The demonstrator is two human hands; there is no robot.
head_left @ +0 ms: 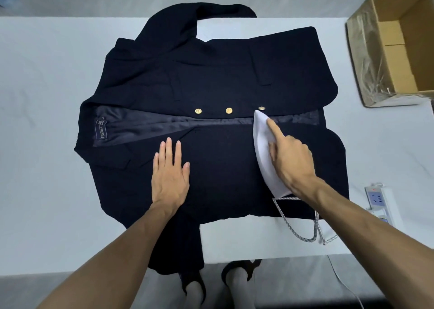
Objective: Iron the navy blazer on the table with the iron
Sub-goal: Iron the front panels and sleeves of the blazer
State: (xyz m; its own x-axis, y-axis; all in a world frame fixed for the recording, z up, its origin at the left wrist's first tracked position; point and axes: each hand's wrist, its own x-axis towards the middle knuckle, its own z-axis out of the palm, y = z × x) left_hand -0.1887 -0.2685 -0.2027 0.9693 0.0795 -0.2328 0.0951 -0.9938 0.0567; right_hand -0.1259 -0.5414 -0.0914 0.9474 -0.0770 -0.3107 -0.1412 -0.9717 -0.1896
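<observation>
Head: navy blazer [223,74] flat, lining [141,125] showing; left fingers [168,151] flat; right fingers [276,131] grip iron [261,142].

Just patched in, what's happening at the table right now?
A person is ironing a navy blazer laid front up on the white table. The left hand presses flat on the near front panel, steadying the cloth. The right hand holds the white iron, forefinger stretched along its top, the iron's tip close to the gold buttons. The cord trails towards a power strip at the table's right edge.
</observation>
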